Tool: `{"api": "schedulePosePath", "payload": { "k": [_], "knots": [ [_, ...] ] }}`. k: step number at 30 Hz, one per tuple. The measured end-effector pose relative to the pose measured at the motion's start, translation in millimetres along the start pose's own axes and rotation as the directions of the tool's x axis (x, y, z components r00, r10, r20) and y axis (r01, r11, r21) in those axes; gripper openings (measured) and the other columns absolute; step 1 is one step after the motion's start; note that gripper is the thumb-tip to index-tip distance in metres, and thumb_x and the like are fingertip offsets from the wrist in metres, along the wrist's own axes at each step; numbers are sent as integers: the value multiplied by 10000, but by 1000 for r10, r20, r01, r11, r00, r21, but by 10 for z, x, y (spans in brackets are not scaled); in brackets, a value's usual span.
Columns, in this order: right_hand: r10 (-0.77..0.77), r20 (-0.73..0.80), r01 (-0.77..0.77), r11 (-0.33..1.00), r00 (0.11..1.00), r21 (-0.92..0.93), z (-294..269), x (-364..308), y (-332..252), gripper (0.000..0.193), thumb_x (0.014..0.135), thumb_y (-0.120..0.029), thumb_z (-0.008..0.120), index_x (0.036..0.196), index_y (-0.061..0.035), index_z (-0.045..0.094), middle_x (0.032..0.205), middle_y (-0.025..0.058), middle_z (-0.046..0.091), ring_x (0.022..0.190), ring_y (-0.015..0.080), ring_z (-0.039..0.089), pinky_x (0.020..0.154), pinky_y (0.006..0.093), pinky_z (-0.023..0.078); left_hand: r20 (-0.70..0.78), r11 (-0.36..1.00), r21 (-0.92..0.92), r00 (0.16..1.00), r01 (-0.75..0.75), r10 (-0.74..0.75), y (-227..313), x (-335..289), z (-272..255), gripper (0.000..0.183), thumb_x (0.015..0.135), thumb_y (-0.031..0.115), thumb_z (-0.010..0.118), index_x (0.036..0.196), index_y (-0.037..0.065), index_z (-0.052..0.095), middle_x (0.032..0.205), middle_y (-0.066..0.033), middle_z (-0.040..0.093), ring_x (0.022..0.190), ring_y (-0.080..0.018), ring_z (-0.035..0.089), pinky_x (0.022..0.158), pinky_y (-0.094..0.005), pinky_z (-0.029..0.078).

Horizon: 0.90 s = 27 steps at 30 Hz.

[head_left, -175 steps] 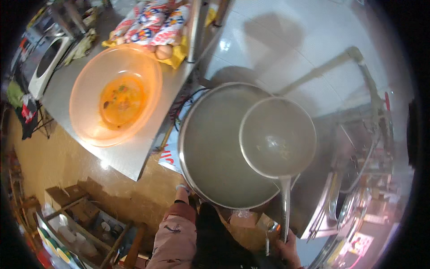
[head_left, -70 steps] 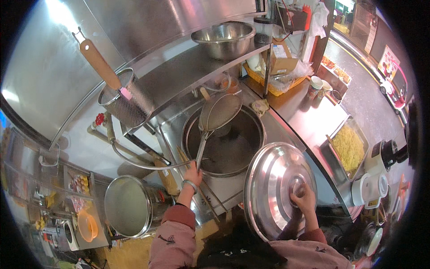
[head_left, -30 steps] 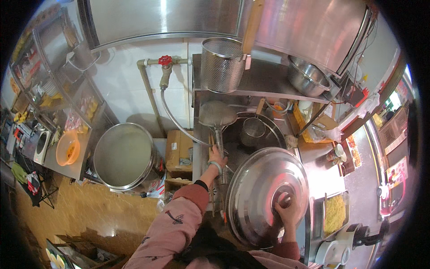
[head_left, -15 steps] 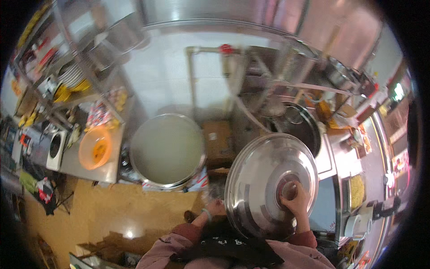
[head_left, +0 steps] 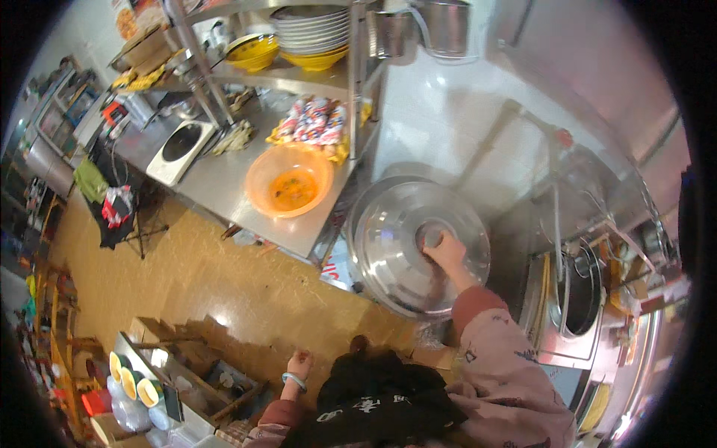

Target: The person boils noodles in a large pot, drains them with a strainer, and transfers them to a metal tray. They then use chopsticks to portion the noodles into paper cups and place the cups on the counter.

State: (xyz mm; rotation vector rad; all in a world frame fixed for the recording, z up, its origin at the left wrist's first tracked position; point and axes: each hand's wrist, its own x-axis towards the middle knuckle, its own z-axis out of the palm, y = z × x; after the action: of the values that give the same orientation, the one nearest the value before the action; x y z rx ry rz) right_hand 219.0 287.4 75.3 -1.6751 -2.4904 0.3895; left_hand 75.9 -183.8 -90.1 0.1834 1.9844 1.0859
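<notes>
My right hand (head_left: 448, 252) is closed round the knob of a large round steel lid (head_left: 388, 237). The lid lies over a big steel pot (head_left: 366, 196); a strip of the pot's rim shows past the lid at the upper left, and its inside is mostly hidden. I cannot tell whether the lid touches the rim all round. My left hand (head_left: 300, 364), with a pale bracelet at its wrist, hangs low over the floor, its fingers curled and nothing visible in them.
Left of the pot, a steel counter (head_left: 280, 237) bears an orange basin (head_left: 258, 183) with orange liquid and a small hotplate (head_left: 179, 153). Stacked bowls (head_left: 312, 33) stand on the shelf above. A dark pot (head_left: 581, 291) sits at the right. Cartons (head_left: 153, 328) lie low left.
The lid has moved left from in front of my body onto the big pot, carried by my right hand. My view has turned left. The left hand now hangs farther from the lid.
</notes>
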Motion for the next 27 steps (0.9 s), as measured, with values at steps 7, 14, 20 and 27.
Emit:
{"api": "schedulePosePath", "payload": {
  "k": [7, 14, 20, 27],
  "knots": [
    [19, 56, -16, 998, 998, -61, 401, 490, -191, 674, 577, -522, 619, 1057, -63, 507, 948, 161, 586, 893, 307, 561, 735, 387, 454, -12, 987, -52, 988, 152, -153, -189, -360, 138, 225, 770, 146, 542, 946, 7, 527, 810, -92, 581, 688, -157, 555, 612, -275, 460],
    [-73, 102, 75, 997, 992, -20, 554, 594, -203, 719, 660, -535, 578, 1151, -32, 428, 978, 199, 562, 893, 338, 549, 762, 401, 436, 163, 945, -181, 956, 271, -243, -383, -70, 619, 233, 767, 149, 554, 950, 8, 523, 809, -104, 592, 769, -175, 567, 636, -296, 465],
    [-244, -8, 242, 959, 970, 145, 285, 143, -211, 536, 741, -342, 594, 1140, -17, 444, 888, 180, 572, 791, 313, 559, 686, 380, 431, 341, 937, 330, 911, 115, -232, -352, 368, 871, 400, 787, 266, 539, 1073, -9, 492, 986, -162, 567, 826, -273, 560, 720, -339, 456],
    [204, 301, -342, 775, 931, 532, 1182, -1893, 569, 176, 827, -191, 530, 859, -18, 541, 635, 86, 523, 607, 167, 529, 552, 295, 424, 280, 599, 799, 849, 54, -449, -280, 170, 920, 702, 799, 561, 318, 1197, -12, 405, 1224, -234, 395, 1135, -366, 377, 952, -394, 295]
  ]
}}
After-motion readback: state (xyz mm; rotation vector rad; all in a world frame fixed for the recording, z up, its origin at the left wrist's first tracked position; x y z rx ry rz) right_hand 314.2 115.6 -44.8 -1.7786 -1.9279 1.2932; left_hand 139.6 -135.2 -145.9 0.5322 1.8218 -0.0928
